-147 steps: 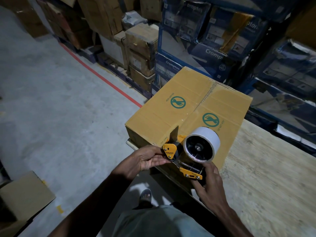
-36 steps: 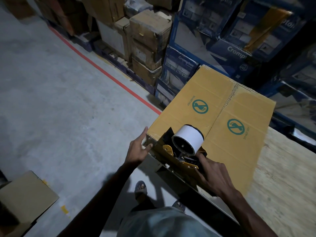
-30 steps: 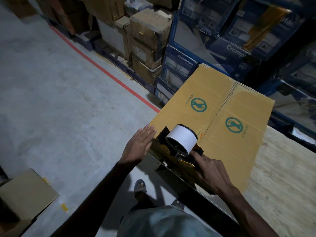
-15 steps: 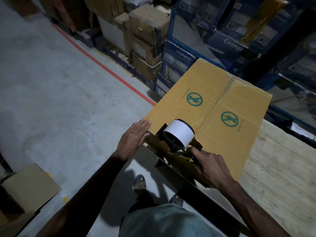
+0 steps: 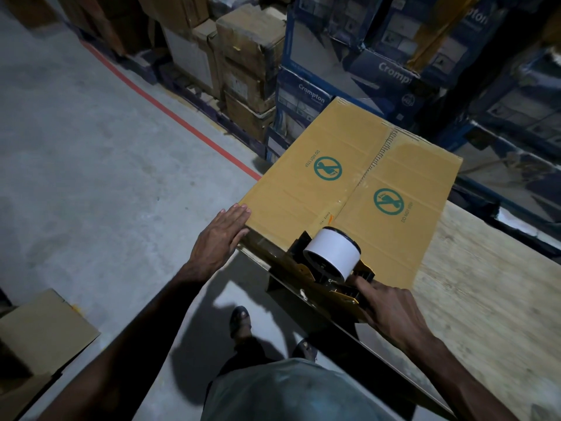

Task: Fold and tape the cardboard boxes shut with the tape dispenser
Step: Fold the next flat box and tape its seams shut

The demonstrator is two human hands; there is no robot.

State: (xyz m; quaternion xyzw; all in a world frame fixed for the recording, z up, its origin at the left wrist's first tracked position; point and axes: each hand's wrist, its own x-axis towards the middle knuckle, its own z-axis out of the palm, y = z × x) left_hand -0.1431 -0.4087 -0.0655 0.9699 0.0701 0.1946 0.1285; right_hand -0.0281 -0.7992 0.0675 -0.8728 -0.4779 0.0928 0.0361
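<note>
The person wears a grey-green shirt point(image 5: 288, 393), down at 6 o'clock in the picture. It looks soft and a bit wrinkled. Just above it is dark legwear point(image 5: 243, 357), too dim to tell if it is trousers or shorts. The left foot point(image 5: 239, 320) seems to be in an open sandal, and its toes show. The right foot point(image 5: 306, 349) is mostly lost in shadow. The left arm point(image 5: 151, 329), at 7 o'clock, is bare. The right arm point(image 5: 455, 375), at 5 o'clock, is bare too. The left hand point(image 5: 220, 238) has short nails.

Dim warehouse light; hard shadows on floor point(image 5: 91, 153); wide-angle bending, blurred edges.
</note>
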